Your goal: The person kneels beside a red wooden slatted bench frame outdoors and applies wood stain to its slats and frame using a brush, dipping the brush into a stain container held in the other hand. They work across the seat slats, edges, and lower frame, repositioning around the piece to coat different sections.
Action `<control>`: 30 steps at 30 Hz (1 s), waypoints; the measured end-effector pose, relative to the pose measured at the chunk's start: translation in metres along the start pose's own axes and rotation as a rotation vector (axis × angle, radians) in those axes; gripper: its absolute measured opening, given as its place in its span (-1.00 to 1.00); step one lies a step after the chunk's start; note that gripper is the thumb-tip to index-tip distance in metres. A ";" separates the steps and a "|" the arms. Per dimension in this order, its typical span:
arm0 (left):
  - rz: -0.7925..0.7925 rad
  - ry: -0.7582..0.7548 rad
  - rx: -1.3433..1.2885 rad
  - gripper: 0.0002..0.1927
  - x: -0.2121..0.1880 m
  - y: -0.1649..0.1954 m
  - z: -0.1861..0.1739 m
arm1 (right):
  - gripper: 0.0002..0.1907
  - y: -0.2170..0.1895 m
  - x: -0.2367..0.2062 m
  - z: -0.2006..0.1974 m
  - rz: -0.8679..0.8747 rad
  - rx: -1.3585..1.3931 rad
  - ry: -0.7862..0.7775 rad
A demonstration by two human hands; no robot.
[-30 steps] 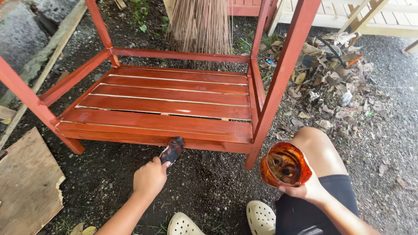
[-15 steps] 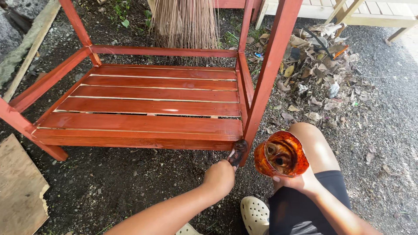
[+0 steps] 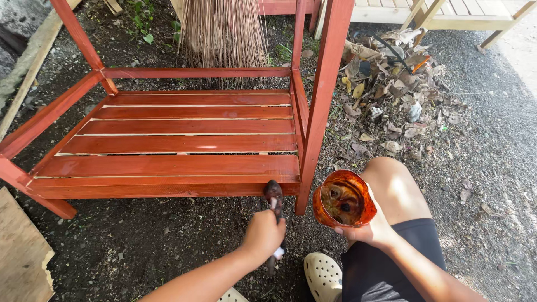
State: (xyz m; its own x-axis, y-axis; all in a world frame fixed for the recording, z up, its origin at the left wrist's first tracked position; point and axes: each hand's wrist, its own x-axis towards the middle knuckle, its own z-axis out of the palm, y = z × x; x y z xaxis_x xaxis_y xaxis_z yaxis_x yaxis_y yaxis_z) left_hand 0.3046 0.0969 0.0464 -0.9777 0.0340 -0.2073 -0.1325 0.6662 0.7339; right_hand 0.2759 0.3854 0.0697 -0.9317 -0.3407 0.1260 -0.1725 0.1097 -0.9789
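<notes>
Red-stained wooden frame (image 3: 168,168) stood on the gravel. Left hand (image 3: 262,234) had its fingers wrapped around a brush (image 3: 274,196), bristles touching the frame's front rail. Right hand (image 3: 366,230) gripped a stain-coated cup (image 3: 342,198) beside the knee.

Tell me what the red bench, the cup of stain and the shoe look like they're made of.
The bench: wood, from its slats and square posts, coated in a glossy reddish-brown stain that shines wet in places. The cup in the right hand: probably thin clear plastic, since light glows through its stained wall. The shoe: cream moulded foam or rubber, judging by its smooth perforated top.
</notes>
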 end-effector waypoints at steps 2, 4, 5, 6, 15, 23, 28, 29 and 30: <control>0.012 -0.010 -0.039 -0.69 0.002 0.004 0.015 | 0.00 0.001 -0.001 0.000 0.004 -0.077 0.015; 0.015 0.002 -0.076 -0.74 0.001 0.005 0.024 | -0.01 0.003 0.000 0.000 0.021 -0.121 0.026; 0.015 0.009 -0.095 -0.76 -0.001 0.004 0.025 | 0.00 0.003 0.000 0.000 0.024 -0.103 0.022; -0.008 -0.014 0.008 -0.74 -0.003 0.002 0.025 | 0.00 0.004 0.000 -0.001 0.023 -0.085 0.018; -0.099 -0.110 0.116 -0.62 -0.001 -0.014 -0.004 | 0.02 0.007 -0.007 -0.008 0.012 -0.034 0.027; -0.112 -0.265 0.168 -0.59 0.014 0.012 0.003 | 0.04 0.004 -0.005 -0.008 -0.012 -0.054 0.026; -0.129 -0.153 0.266 -0.56 0.006 -0.034 -0.037 | 0.03 0.002 -0.008 -0.011 0.016 -0.029 0.043; -0.156 -0.137 0.271 -0.57 0.006 -0.038 -0.039 | 0.04 0.002 -0.009 -0.010 0.011 -0.003 0.041; -0.148 -0.131 0.247 -0.57 0.006 -0.038 -0.037 | 0.04 0.001 -0.010 -0.009 0.004 0.019 0.036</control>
State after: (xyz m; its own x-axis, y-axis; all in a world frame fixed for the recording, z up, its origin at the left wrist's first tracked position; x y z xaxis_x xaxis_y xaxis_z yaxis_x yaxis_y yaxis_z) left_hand 0.2981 0.0445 0.0409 -0.9195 0.0081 -0.3930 -0.2122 0.8313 0.5137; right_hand 0.2822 0.3973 0.0687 -0.9432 -0.3067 0.1277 -0.1631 0.0928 -0.9822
